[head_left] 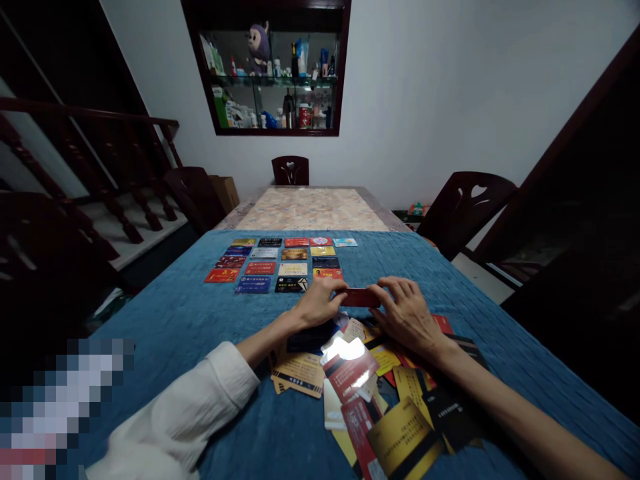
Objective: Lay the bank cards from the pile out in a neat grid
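Note:
Both my hands hold one dark red card (360,297) by its ends, just above the blue cloth (190,320). My left hand (320,302) pinches its left end and my right hand (405,312) pinches its right end. Beneath and in front of my hands lies a loose heap of cards (380,393), red, gold, black and cream, overlapping one another. Beyond my hands, several cards (280,263) lie face up in neat rows on the cloth, and the held card hovers just right of the nearest row.
The table (313,208) runs on past the cloth with a pale patterned top. Dark wooden chairs stand at the far end (290,170), right (467,203) and left (193,193). A wall cabinet (273,67) holds bottles and a plush toy. A stair rail (85,160) is left.

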### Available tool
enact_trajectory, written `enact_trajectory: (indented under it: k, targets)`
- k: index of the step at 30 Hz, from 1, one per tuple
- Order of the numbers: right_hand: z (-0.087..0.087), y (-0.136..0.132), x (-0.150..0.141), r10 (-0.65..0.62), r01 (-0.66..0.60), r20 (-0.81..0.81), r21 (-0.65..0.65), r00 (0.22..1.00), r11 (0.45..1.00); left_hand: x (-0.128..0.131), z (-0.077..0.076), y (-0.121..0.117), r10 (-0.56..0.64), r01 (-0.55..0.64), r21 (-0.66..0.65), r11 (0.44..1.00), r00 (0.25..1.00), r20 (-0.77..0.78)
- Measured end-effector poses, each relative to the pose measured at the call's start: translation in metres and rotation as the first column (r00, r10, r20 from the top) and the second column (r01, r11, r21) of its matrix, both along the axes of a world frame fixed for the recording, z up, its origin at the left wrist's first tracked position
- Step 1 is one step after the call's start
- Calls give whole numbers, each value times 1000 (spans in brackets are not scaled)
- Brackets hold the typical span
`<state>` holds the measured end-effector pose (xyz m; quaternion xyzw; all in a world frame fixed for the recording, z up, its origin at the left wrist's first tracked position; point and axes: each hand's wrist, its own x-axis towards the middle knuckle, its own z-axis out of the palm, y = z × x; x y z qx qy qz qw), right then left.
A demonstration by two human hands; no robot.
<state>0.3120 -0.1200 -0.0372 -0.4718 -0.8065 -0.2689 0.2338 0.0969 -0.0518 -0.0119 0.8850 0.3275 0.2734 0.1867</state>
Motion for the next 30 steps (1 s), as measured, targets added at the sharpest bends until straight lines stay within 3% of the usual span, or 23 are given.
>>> enact_trajectory:
  k: [7, 16, 23, 30]
  targets:
    - [-1, 1, 0, -13, 14, -9, 77, 1000, 997, -1, 0, 0, -3, 3, 17, 1000, 1000, -5]
    - [-2, 2, 5, 10, -18, 38, 217, 999, 976, -2, -8, 0, -55, 63, 163, 985, 997, -53]
    - [-3, 3, 4, -63, 55, 31, 225, 998, 973, -3, -9, -7, -6, 51, 271, 961, 986, -165]
    - [0, 9, 0, -51, 44, 31, 187, 998, 981, -4, -12, -6, 51, 37, 363, 931, 972, -230]
